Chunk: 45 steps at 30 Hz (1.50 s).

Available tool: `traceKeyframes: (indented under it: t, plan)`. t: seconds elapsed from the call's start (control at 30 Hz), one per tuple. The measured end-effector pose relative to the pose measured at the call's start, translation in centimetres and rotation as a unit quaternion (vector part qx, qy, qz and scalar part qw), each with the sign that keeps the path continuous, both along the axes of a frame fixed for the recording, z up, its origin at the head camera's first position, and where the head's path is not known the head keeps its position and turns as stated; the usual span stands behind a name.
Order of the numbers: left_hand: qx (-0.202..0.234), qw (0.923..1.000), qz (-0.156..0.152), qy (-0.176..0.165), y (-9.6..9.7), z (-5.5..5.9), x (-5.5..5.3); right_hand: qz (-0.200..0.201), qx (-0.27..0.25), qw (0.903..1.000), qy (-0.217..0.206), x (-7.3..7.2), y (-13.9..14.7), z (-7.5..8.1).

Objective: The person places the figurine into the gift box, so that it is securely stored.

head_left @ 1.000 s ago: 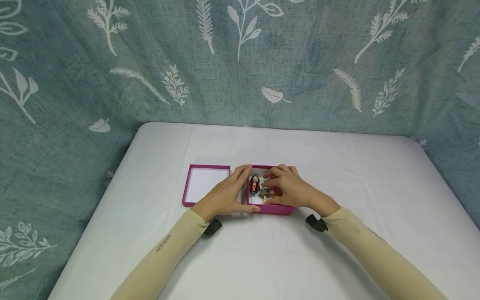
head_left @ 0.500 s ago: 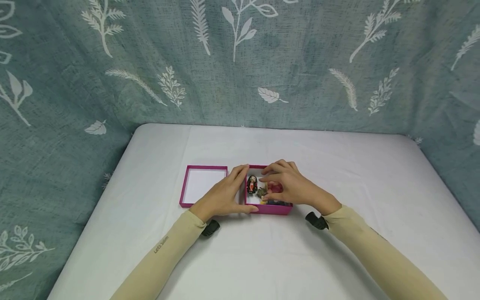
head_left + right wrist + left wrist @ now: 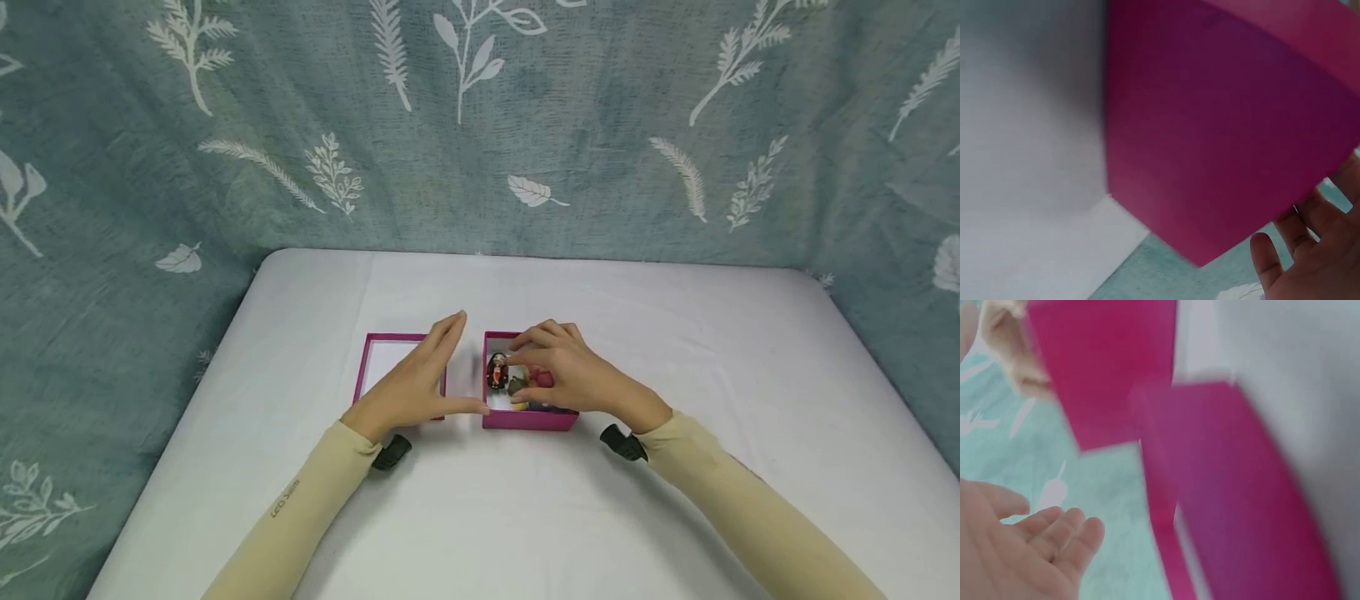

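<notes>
A magenta box (image 3: 528,421) stands uncovered on the white table. Inside it lie a small black-haired doll figurine (image 3: 497,372), a grey-green figure (image 3: 516,384) and a dark red piece (image 3: 542,378), partly covered by my right hand (image 3: 568,368). That hand hovers over the box's right half, fingers spread and slightly bent. No thing shows in its grasp, and its fingers (image 3: 1265,253) appear past the box edge in the right wrist view. My left hand (image 3: 412,379) is held over the lid (image 3: 393,337), apart from the box, thumb and straight fingers spread wide.
The magenta-rimmed lid lies white inside up, left of the box with a narrow gap between them. White cloth covers the table (image 3: 480,517). A blue-green leaf-patterned curtain (image 3: 600,108) hangs behind and at the sides.
My left hand has let go of the box's left side and moved left over the lid, fingers spreading. The right hand stays over the box, having lifted slightly. The head view has shifted a little.
</notes>
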<state>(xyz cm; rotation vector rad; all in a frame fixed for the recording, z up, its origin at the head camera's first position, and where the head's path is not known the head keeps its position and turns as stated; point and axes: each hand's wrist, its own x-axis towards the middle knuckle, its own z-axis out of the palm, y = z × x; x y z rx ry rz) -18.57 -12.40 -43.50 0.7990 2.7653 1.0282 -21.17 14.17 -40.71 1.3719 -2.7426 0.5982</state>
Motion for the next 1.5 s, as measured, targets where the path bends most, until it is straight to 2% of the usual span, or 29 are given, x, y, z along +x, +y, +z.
traceKeyframes:
  t: [0.1,0.23,0.43,0.6,0.73,0.87,1.03,1.3,1.5]
  plan:
    - [0.002,0.9997,0.026,0.000,-2.5,0.6,0.3,0.004,-0.003,1.0000,0.004,0.4,-1.3,0.6]
    - [-0.014,0.9979,0.064,-0.006,-6.2,0.6,0.7,0.005,0.013,0.9999,-0.001,0.9,-3.4,1.0]
    - [-0.031,0.9904,0.128,-0.043,-10.9,-0.9,1.7,0.008,0.057,0.9968,-0.056,1.5,-6.2,0.5]
    - [-0.041,0.9851,0.146,-0.081,-12.9,-2.2,2.3,0.011,0.082,0.9941,-0.069,1.7,-7.3,-0.3]
    - [-0.048,0.9840,0.144,-0.093,-13.6,-2.5,2.5,0.011,0.096,0.9940,-0.050,1.7,-7.8,-0.9]
    - [-0.056,0.9857,0.131,-0.089,-13.7,-2.5,2.4,0.001,0.117,0.9930,-0.020,1.7,-8.2,-1.1]
    - [-0.071,0.9865,0.119,-0.087,-13.6,-2.5,2.2,-0.024,0.166,0.9859,0.006,1.8,-8.8,-0.7]
    - [-0.080,0.9875,0.104,-0.088,-13.2,-2.7,2.1,-0.051,0.233,0.9710,-0.010,1.9,-10.3,-0.4]
    - [-0.081,0.9890,0.094,-0.080,-12.5,-2.8,2.0,-0.056,0.251,0.9663,0.000,2.0,-10.7,-0.8]
